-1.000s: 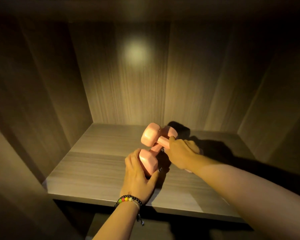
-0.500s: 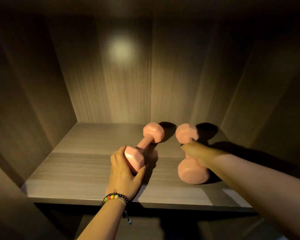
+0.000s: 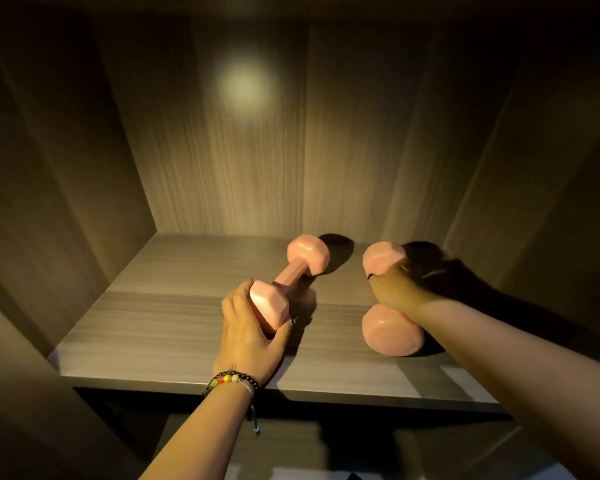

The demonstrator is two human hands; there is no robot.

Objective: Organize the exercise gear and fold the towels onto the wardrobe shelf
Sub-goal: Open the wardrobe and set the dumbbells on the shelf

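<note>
Nearest: left hand (image 3: pixel 253 336) cupping the near head of the left dumbbell (image 3: pixel 288 284). Beyond: right hand (image 3: pixel 394 289) apparently gripping the right dumbbell (image 3: pixel 390 329), though blurred. Now parted, side by side on the wardrobe shelf (image 3: pixel 160 327); towels unseen.

A round light spot (image 3: pixel 245 85) glows high on the wood-grain back panel (image 3: pixel 343 150), left of its middle. A vertical seam runs down the panel right of the spot. The left wall (image 3: pixel 56 161) and right wall (image 3: pixel 534 168) are dim, of the same grain. A beaded bracelet (image 3: pixel 231 380) circles a wrist at the near edge: dark beads with red, orange, yellow and green ones, and a short cord hanging below.
</note>
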